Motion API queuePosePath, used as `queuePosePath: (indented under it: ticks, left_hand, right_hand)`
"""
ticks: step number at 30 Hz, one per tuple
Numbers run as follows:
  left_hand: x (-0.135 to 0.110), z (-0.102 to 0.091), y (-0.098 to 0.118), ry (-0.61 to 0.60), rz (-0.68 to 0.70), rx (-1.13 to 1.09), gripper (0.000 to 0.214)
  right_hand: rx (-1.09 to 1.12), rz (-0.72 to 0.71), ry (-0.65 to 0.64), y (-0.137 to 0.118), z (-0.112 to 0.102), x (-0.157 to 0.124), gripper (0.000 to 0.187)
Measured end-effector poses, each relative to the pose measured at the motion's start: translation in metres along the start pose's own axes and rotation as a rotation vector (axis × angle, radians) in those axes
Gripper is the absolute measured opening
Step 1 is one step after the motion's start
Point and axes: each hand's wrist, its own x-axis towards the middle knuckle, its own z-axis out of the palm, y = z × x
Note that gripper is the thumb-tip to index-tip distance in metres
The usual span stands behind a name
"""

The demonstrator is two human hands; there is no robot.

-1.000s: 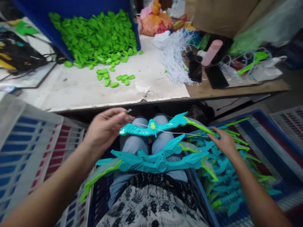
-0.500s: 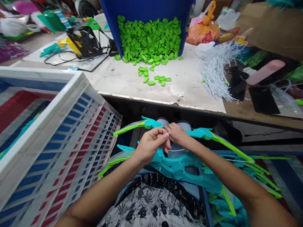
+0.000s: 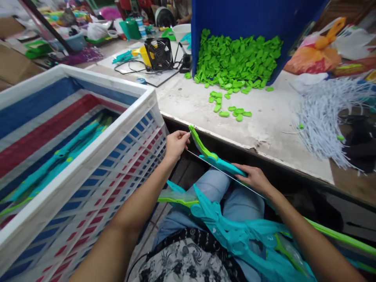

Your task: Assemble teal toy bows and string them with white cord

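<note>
My left hand pinches the end of a thin white string beside the green tip of a teal-and-green toy bow. The string runs taut along the bow toward my right forearm. My right hand is closed around the bow's teal middle, above my knees. Its far limb is partly hidden by my right arm. More toy bows lie across my lap, teal in the middle with green limbs.
To the left stands a white slatted crate lined with striped cloth, with toy bows inside. On the worktable are a tipped blue bin of small green pieces, a bundle of white strings and a black fan.
My hands have moved apart: the left went to the bow's tip with the string, the right to its teal middle. The bow is now tilted. My view has turned left.
</note>
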Motion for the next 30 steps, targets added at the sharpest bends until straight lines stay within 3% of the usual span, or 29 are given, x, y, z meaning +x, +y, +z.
queuePosePath:
  ticks: [4,13,26,30]
  left_hand:
    - [0.020,0.008,-0.001,-0.020,0.014,0.096,0.015]
    - [0.029,0.008,0.004,-0.060,0.064,0.288,0.011]
    - [0.028,0.012,0.002,-0.029,0.131,0.304,0.012]
    - [0.032,0.012,0.000,-0.079,0.091,0.158,0.013]
  right_hand:
    - [0.009,-0.012,0.001,-0.002,-0.003,0.001,0.042]
    - [0.023,-0.023,-0.008,0.002,0.000,0.000,0.042]
    - [0.015,-0.033,0.008,0.004,0.001,-0.003,0.042]
    - [-0.013,-0.052,0.003,0.001,0.003,-0.003,0.041]
